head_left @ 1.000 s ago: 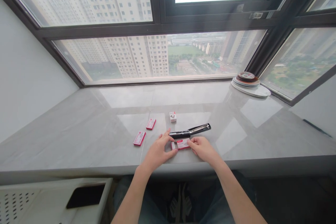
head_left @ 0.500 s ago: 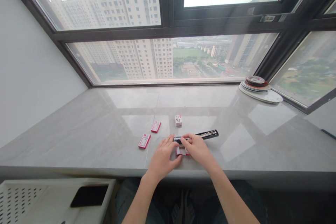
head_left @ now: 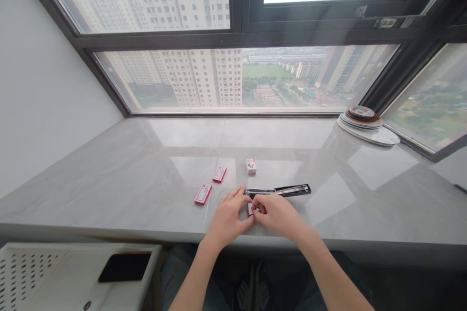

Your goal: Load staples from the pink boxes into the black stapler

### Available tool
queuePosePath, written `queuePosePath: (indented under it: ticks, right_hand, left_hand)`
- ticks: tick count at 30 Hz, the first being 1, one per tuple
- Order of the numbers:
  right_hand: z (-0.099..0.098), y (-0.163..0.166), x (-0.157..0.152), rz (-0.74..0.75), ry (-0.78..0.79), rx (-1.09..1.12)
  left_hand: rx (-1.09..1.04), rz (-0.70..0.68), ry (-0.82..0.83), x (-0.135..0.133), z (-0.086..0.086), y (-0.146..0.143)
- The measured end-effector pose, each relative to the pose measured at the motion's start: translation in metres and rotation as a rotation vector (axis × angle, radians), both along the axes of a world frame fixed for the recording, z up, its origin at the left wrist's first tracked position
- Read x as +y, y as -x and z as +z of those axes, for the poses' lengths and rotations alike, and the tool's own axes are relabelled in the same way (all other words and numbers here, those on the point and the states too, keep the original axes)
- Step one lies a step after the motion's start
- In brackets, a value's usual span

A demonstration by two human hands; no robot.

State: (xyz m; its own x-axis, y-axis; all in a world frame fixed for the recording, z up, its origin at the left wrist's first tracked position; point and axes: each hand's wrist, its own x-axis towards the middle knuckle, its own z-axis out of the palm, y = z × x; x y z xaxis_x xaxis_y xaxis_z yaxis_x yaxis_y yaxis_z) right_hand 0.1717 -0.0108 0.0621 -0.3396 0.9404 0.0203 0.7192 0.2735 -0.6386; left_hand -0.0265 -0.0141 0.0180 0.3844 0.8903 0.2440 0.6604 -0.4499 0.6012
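A small red-and-white staple box (head_left: 250,208) lies on the grey stone sill (head_left: 109,180), almost covered by my hands. My left hand (head_left: 228,216) pinches its left end with thumb and fingers. My right hand (head_left: 275,211) is closed over its right side, fingertips at the box. Just behind them lies a black stapler (head_left: 279,190), swung open flat, its metal channel showing. Two more red staple boxes (head_left: 203,194) (head_left: 219,174) lie to the left, and a small white box (head_left: 251,165) stands behind the stapler.
A stack of plates (head_left: 365,121) sits at the sill's far right corner by the window frame. Below the sill's front edge at the left is a white perforated surface (head_left: 44,272) with a dark phone (head_left: 124,267) on it. My knees are under the sill.
My right hand has slid left over the staple box, hiding most of it, and both hands have closed in on it. The view has shifted slightly.
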Motion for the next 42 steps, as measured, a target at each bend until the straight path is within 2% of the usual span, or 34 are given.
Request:
queuePosePath:
  ticks: [3, 6, 10, 12, 16, 19, 22, 25, 28, 32, 36, 39, 42]
  right_hand:
    - [-0.005, -0.014, -0.010, -0.026, 0.018, -0.001]
    - [-0.014, -0.039, -0.022, -0.145, 0.022, 0.051]
    - [-0.030, -0.071, -0.033, -0.354, 0.077, 0.034]
    - [-0.036, -0.073, -0.034, -0.360, 0.101, 0.051]
    - [-0.041, -0.060, -0.032, -0.275, 0.085, 0.136]
    - [-0.040, -0.071, -0.030, -0.353, 0.223, 0.235]
    - [-0.035, -0.103, -0.025, -0.508, 0.379, 0.418]
    - [-0.023, -0.127, -0.011, -0.413, 0.325, 0.636]
    - [-0.010, -0.119, 0.014, -0.239, 0.237, 0.676]
    - [0.001, -0.078, 0.043, -0.086, 0.097, 0.510]
    - [0.001, -0.045, 0.055, 0.009, 0.010, 0.316]
    - [-0.002, -0.036, 0.057, 0.038, -0.012, 0.206]
    - [-0.005, -0.037, 0.059, 0.025, -0.038, 0.112]
  left_hand:
    - [-0.024, -0.025, -0.007, -0.001, 0.002, 0.004]
    - [-0.057, -0.020, -0.018, -0.005, 0.007, 0.009]
    - [-0.022, 0.149, -0.039, -0.011, 0.009, 0.002]
    - [0.049, 0.225, -0.062, -0.014, 0.008, -0.010]
    - [0.127, 0.282, -0.132, -0.020, 0.004, -0.039]
    - [0.096, 0.313, -0.142, -0.022, 0.004, -0.050]
    - [0.091, 0.289, -0.158, -0.023, 0.004, -0.052]
    - [0.123, 0.276, -0.172, -0.022, 0.003, -0.052]
    - [0.117, 0.271, -0.159, -0.021, 0.002, -0.053]
    - [0.098, 0.256, -0.147, -0.020, 0.002, -0.053]
    - [0.096, 0.256, -0.138, -0.021, 0.006, -0.053]
    - [0.114, 0.234, -0.132, -0.025, 0.012, -0.056]
    - [0.135, 0.125, -0.144, -0.029, 0.015, -0.058]
